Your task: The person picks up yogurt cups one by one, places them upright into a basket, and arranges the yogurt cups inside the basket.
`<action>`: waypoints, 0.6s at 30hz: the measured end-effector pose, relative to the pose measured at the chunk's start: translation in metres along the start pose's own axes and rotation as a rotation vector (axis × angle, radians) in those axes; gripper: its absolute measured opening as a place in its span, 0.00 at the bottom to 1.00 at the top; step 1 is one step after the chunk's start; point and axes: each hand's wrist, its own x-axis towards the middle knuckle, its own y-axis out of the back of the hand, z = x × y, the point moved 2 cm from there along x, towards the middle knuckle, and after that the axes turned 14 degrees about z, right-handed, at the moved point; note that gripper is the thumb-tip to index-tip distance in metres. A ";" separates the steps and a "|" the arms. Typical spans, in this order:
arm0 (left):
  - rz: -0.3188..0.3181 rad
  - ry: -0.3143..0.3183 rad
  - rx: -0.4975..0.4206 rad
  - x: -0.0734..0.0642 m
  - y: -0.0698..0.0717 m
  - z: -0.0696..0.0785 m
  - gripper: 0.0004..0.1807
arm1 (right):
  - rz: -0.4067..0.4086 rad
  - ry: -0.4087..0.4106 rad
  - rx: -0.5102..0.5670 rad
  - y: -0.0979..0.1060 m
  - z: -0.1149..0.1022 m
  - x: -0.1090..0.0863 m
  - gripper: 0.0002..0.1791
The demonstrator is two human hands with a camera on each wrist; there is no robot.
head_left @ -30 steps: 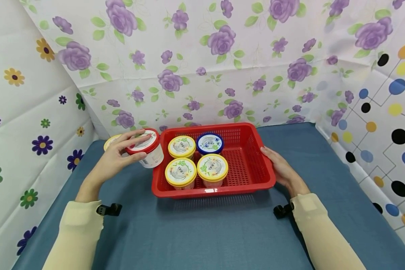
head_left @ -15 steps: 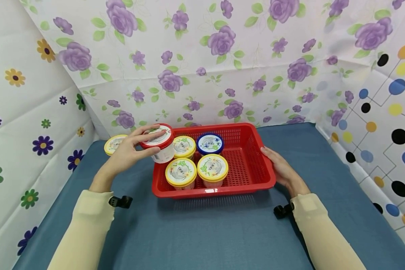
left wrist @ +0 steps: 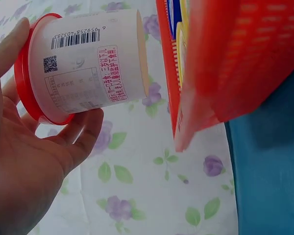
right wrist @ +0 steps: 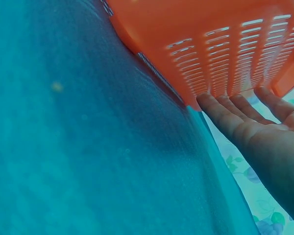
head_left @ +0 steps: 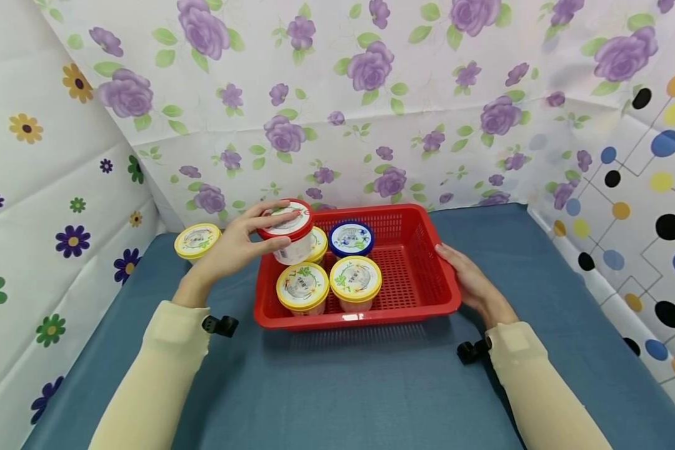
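Observation:
My left hand (head_left: 239,242) grips a white tub (head_left: 297,251) with a red lid, fingers over the lid and thumb at its side. The tub hangs above the left part of a red plastic basket (head_left: 365,317), overlapping a yellow-lidded tub (head_left: 318,244) behind it. Printed text and a barcode show on the held tub (left wrist: 88,63) in the left wrist view. Inside the basket stand a blue-lidded tub (head_left: 351,238) and two yellow-lidded tubs (head_left: 302,287) in front. My right hand (head_left: 469,278) holds the basket's right side, thumb at the rim, fingertips (right wrist: 206,100) against the slotted wall.
Another yellow-lidded tub (head_left: 197,240) stands on the blue tablecloth (head_left: 337,387), left of the basket and partly behind my left arm. Flower-patterned sheets (head_left: 337,94) close off the back and left, and a dotted sheet (head_left: 647,206) the right.
My left hand has carried the red-lidded tub rightward and slightly up, from beside the basket to over its left part. The right hand and the basket stay in place.

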 end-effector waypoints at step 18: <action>-0.036 -0.086 -0.025 0.031 -0.020 0.023 0.29 | 0.012 0.000 -0.004 -0.002 -0.002 -0.001 0.29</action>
